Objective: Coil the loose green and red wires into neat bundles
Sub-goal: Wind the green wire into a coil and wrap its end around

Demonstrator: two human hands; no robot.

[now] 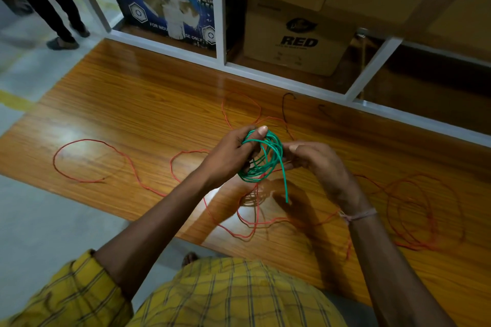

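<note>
While the green wire [261, 158] sits as a loose coil above the wooden table [138, 114], the left hand [231, 155] grips it, fingers curled through the loops and thumb pressed on the coil's top. The right hand [316, 164] is just beside the coil, fingers curled at its right edge; whether they pinch a strand, cannot tell. One free green end hangs down below the fingers. The red wire [127, 162] lies uncoiled on the table, sprawling left, right and beneath both hands. Beyond the fingertips, a shelf holds a cardboard box [297, 40] printed "RED" and a blue carton [164, 5] reading "ADHESIVE TAPE", partly blurred.
</note>
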